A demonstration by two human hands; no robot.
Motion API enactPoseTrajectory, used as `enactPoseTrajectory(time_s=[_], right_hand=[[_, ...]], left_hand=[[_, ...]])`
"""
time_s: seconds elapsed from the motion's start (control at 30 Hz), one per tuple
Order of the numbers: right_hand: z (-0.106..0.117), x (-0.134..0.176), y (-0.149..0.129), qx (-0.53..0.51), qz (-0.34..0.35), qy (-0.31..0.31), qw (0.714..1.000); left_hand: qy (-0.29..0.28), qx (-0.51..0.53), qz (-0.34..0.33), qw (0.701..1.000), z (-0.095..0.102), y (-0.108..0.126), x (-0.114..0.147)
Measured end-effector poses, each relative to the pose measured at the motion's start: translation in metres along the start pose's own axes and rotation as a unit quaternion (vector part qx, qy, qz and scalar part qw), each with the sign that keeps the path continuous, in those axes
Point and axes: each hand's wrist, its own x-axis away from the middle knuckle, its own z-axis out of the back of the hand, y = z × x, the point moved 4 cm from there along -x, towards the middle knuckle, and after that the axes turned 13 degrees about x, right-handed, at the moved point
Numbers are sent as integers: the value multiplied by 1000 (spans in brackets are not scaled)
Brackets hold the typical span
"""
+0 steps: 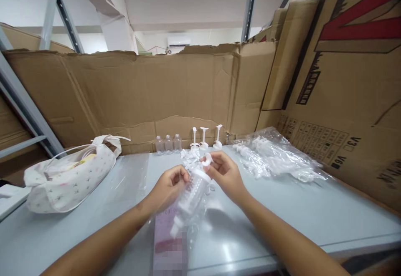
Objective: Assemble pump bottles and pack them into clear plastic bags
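Note:
Above the table's front half, a clear plastic cylinder with white ends (192,193) is held tilted, its narrow white tip pointing down toward me. Thin clear film, like a bag, surrounds its lower part. My left hand (171,183) is closed at its left side, pinching the clear film. At the upper end, my right hand (228,173) pinches a white curved handle (207,159) between thumb and fingers. Just behind lies a pile of small white plastic parts (188,155), partly hidden by the hands. A pink box (164,236) is below the cylinder.
Three small clear bottles (168,144) and three upright white plunger-like pieces (204,138) stand along the cardboard wall (188,88). Clear bags of white parts (269,155) lie at right. A patterned white cloth bag (70,180) and flat plastic film (125,178) are at left.

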Motion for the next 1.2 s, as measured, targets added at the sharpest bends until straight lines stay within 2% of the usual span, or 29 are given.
enactPoseTrajectory(time_s=[0.1,0.23,0.3,0.4,0.53,0.6,0.7,0.77,0.83,0.93,1.03,1.1,1.2], right_hand=[[-8,8,-6,53,57,-50,996],[-16,16,-20,135,178,-93,970],[-15,18,-27,146,226,-90,959],[-8,18,-33,144,241,-47,959],[2,15,-27,111,183,6,977],[1,11,-20,47,136,-16,989],[-9,9,-11,-88,54,-142,984],[-20,13,-9,-147,13,-258,955],[-29,20,-11,-172,0,-363,916],[-39,29,-18,-198,-4,-464,864],[-43,33,-21,-237,-32,-477,846],[-44,32,-20,-262,-53,-456,849],[-44,31,-12,-287,-84,-429,853]], left_hand=[[-4,-20,-55,998,-2,5,-4],[-10,-36,-109,993,-4,14,-5],[-13,-65,-135,989,-6,21,-3],[-12,-111,-179,977,-7,34,4],[4,-157,-239,958,-12,63,12],[12,-177,-279,944,-17,82,14],[32,-191,-357,914,-28,110,15],[38,-197,-393,897,-35,124,13],[35,-206,-410,888,-41,131,9],[51,-204,-425,880,-42,134,1],[39,-197,-397,896,-39,127,-8],[37,-190,-383,903,-35,122,-12],[70,-170,-388,903,-27,117,-13]])
